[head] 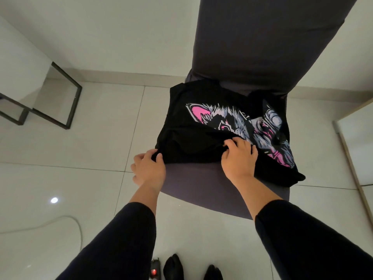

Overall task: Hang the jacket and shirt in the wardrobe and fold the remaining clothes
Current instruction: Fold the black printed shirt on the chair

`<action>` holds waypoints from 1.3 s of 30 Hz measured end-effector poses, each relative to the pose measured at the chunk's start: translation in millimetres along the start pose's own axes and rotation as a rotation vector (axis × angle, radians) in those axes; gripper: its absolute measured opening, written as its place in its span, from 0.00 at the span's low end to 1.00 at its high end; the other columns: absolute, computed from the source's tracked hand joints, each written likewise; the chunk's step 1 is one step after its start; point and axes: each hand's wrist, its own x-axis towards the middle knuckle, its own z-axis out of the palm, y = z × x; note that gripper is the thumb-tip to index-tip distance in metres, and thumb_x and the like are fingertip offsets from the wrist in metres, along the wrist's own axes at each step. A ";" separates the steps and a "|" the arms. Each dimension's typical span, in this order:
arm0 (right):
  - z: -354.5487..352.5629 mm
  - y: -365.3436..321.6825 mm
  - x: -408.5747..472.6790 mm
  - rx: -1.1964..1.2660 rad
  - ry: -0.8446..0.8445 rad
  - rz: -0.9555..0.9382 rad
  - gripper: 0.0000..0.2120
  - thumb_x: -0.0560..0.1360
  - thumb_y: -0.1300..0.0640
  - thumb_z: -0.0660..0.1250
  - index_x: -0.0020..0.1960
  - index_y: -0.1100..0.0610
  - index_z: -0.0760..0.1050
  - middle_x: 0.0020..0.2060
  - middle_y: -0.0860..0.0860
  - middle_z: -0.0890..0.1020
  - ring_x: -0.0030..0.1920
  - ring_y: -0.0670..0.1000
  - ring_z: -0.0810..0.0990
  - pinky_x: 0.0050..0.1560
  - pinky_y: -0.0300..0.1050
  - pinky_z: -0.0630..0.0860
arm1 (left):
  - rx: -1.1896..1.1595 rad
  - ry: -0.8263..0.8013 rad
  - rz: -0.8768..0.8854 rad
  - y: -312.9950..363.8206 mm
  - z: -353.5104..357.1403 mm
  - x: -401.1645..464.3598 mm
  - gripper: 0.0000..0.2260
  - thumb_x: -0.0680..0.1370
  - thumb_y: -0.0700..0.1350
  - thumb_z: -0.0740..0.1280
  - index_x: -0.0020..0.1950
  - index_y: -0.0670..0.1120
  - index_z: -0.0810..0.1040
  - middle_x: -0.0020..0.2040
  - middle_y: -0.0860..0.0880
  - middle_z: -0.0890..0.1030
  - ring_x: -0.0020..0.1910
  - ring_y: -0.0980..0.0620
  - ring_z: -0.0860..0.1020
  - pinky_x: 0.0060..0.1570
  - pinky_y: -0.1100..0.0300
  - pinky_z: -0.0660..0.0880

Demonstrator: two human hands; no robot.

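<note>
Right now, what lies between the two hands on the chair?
In the head view, a bunched fold of the black T-shirt spans the gap between the left hand and right hand, with the chair seat below.

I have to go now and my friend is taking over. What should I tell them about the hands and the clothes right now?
Left hand: grips the near left corner of the black printed T-shirt.
Right hand: pinches a fold of the same T-shirt near its middle.
T-shirt: lies rumpled on the seat of the dark chair, print facing up.
Done: T-shirt is laid on the seat, not yet folded.
Left: fold it. No jacket, shirt or wardrobe is in view, so check on the hanging.
</note>
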 end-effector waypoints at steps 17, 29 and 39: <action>-24.1 -23.0 112.4 0.547 -0.226 0.489 0.25 0.81 0.45 0.52 0.74 0.54 0.60 0.70 0.58 0.68 0.70 0.62 0.66 0.70 0.59 0.62 | 0.155 -0.061 0.340 69.6 31.9 52.9 0.25 0.79 0.51 0.61 0.74 0.49 0.60 0.71 0.47 0.67 0.70 0.45 0.64 0.66 0.47 0.63; -12.2 -2.9 81.4 0.066 -0.308 0.389 0.19 0.75 0.47 0.59 0.55 0.61 0.74 0.49 0.57 0.80 0.46 0.58 0.78 0.43 0.46 0.71 | 0.222 -0.038 0.167 56.7 24.5 65.9 0.18 0.81 0.57 0.54 0.56 0.45 0.73 0.50 0.45 0.79 0.47 0.44 0.75 0.52 0.50 0.70; -27.5 11.7 56.7 0.148 -0.257 0.232 0.17 0.82 0.53 0.53 0.68 0.55 0.69 0.60 0.58 0.78 0.62 0.61 0.74 0.53 0.51 0.71 | 0.183 -0.046 0.206 23.5 -7.3 33.9 0.15 0.83 0.54 0.51 0.51 0.45 0.70 0.42 0.46 0.76 0.40 0.46 0.73 0.37 0.54 0.66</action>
